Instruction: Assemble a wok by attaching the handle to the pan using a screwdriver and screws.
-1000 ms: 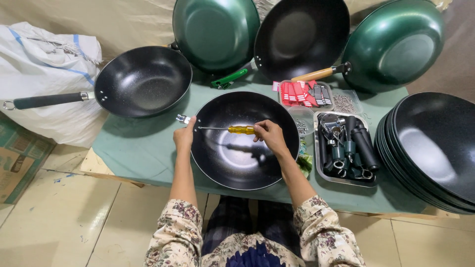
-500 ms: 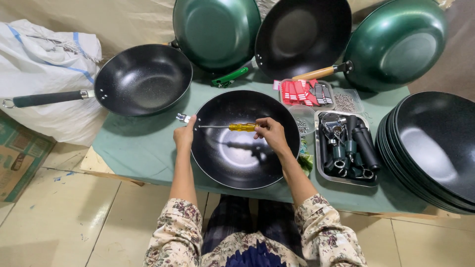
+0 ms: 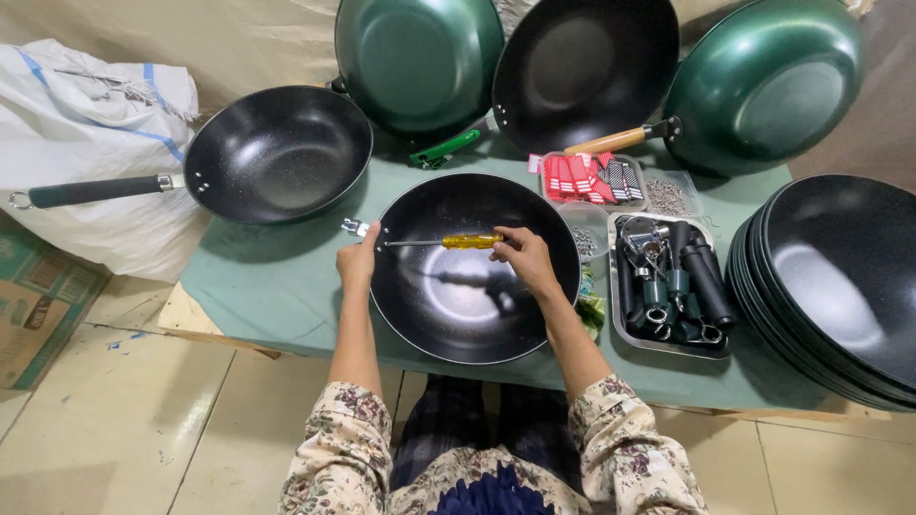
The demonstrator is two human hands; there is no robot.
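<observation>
Tabletop point(image 3: 277, 286) draped in green cloth. Directly on it: handleless black round wok point(image 3: 474, 269) at the front middle, black wok with dark handle point(image 3: 277, 153) at left, stack of black woks point(image 3: 835, 286) at right, metal tray of handle parts point(image 3: 670, 284) between, clear box of red tags point(image 3: 584, 178) behind.

The black round metal wok point(image 3: 458, 286) lies near on the green-covered table point(image 3: 277, 286) (handled black wok point(image 3: 277, 153) far left); the steel tray of handles point(image 3: 668, 286) lies right.

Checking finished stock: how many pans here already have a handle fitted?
3: black pan far left, green pan leaning at back, green pan far right. The back black pan's handle may be hidden.
</observation>
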